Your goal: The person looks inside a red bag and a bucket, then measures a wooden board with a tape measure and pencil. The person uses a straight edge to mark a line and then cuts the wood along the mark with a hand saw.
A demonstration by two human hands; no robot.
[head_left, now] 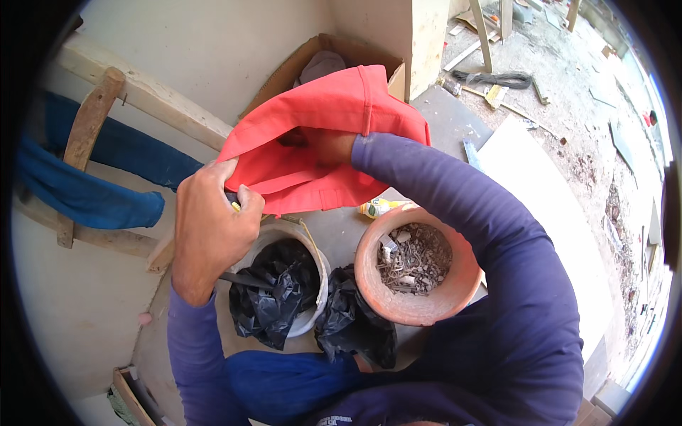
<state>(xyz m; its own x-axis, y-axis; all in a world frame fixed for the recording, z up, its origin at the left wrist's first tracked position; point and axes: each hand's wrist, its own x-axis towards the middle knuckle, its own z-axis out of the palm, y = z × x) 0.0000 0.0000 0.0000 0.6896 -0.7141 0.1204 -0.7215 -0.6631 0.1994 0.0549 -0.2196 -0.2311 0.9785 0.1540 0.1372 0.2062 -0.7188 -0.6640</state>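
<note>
A red cloth bag [305,113] is held up at the centre with its opening toward me. My left hand [217,227] is closed on the bag's left edge, with a small black and yellow bit [232,200] showing by its thumb. My right hand [330,148] reaches inside the bag, its fingers hidden by the cloth. Below are a white bucket [316,291] with crumpled black plastic [273,298] and a clay pot [369,284] holding debris. A yellow bottle [374,207] lies behind the pot.
Blue cloths [106,199] hang on a wooden frame [96,96] at left. A cardboard box [277,78] stands against the wall behind. A white board [533,184] lies at right, beyond it rubble, wood scraps and a dark coil [490,79]. More black plastic [355,326] lies between bucket and pot.
</note>
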